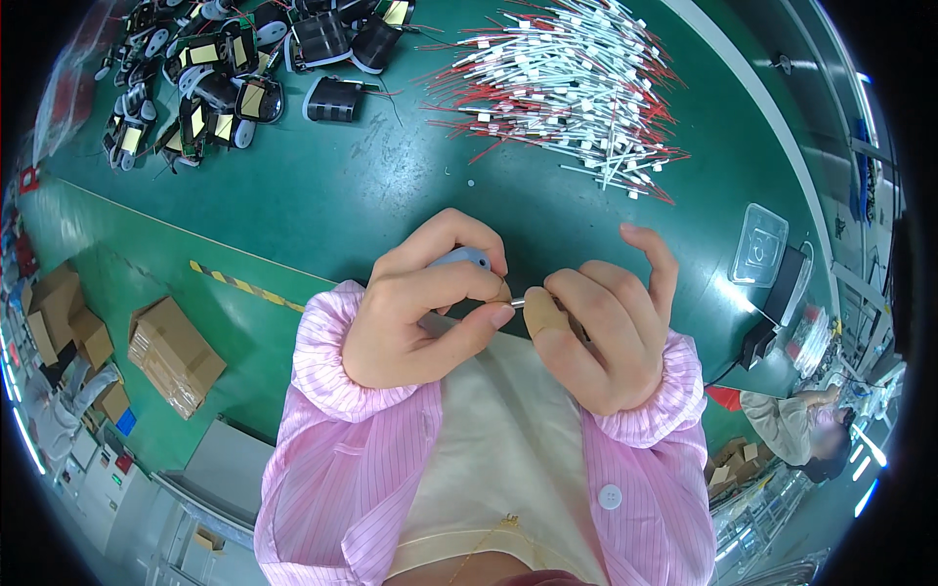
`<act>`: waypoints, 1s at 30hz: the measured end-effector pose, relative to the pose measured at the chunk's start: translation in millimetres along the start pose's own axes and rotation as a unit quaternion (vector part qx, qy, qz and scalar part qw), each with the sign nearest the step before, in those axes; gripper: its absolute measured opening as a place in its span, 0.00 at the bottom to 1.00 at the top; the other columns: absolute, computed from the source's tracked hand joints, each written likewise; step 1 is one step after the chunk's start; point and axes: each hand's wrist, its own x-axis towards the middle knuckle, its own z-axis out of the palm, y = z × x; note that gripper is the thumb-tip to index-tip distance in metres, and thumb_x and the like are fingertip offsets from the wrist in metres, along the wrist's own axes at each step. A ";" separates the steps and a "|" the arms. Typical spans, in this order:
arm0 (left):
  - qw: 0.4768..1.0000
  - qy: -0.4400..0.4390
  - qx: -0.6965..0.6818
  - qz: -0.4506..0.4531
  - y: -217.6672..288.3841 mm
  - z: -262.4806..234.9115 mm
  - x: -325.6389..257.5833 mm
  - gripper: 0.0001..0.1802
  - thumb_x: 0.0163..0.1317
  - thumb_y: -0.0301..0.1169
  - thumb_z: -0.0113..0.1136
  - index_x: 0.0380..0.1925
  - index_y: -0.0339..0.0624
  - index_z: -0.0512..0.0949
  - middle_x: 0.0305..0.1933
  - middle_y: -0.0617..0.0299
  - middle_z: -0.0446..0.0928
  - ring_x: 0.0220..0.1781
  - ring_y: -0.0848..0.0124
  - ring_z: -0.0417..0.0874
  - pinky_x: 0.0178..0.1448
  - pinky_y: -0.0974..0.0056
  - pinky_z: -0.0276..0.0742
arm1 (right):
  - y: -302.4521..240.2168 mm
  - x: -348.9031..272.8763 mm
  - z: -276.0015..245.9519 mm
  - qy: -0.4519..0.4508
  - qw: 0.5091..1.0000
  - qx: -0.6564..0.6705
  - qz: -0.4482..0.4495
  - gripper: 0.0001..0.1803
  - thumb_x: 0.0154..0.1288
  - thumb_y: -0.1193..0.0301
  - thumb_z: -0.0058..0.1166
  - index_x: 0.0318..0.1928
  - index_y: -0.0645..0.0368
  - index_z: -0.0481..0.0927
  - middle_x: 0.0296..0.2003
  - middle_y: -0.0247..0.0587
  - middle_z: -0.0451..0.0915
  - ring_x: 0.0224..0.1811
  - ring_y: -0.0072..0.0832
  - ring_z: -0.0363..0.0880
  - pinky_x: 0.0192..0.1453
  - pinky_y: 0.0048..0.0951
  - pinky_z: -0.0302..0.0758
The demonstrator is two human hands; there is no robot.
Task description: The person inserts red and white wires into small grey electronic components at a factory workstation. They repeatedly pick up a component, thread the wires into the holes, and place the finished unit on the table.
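My left hand point(425, 308) is curled around a grey-blue rounded part point(463, 257). Most of that part is hidden behind the fingers. Its visible end resembles the grey ends of the black units at the far left. Between the hands a short, thin whitish piece point(518, 303) bridges the left thumb and index tips and the right fingertips. My right hand point(606, 327) pinches the near end of this piece, its little finger raised. Tan coverings show on the pinching fingertips. A large heap of white and red wires point(576, 88) lies beyond the hands.
Several black units with grey ends point(332, 100) are heaped at the far left of the green table point(391, 195). A transparent plastic box point(760, 244) and a black device point(772, 313) stand at the right. Cardboard boxes point(176, 354) lie on the floor at left. Another person point(796, 430) sits at lower right.
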 end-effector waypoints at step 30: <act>0.998 0.032 0.055 -0.012 1.6 7.9 3.8 0.10 0.57 0.22 0.56 0.36 0.27 0.82 0.44 0.47 0.72 0.29 0.75 0.71 0.33 0.71 0.68 | 21.5 4.2 -13.8 -0.004 0.999 -0.005 0.049 0.09 0.38 0.77 0.64 0.25 0.53 0.79 0.31 0.32 0.76 0.31 0.28 0.77 0.63 0.56 0.66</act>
